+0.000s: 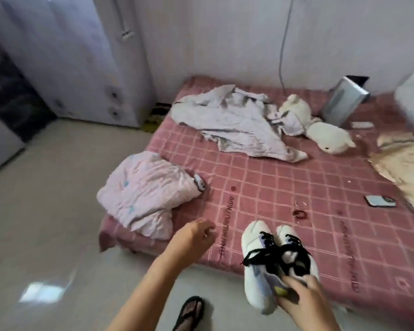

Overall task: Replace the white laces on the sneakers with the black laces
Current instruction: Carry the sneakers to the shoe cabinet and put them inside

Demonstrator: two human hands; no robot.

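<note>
Two white sneakers [276,261] with black laces [273,253], heels in right hand [296,295].

Sneakers [256,237] were white with black laces [273,255]. Bed sheet [273,182] was pink-red with a pale grid check. Crumpled quilt [144,194] was pale pink; plush toy [330,137] cream; sandal [189,314] black.

near bed edge: the sneakers [276,263] hang over it, held by the right hand [301,295]; bare checked mattress [261,187] lies just beyond them.
left corner: a pink quilt [144,194] heaps there, a small device [199,183] at its right edge; the left hand [196,235] hovers just near of it.
middle: open sheet from quilt to phone [380,201], with a red hair tie [299,214].
far: grey clothing [234,120], plush toy [320,130], silver box [344,101].
right: beige bedding [406,163].
floor: open on the left; sandalled foot [190,314] near.
</note>
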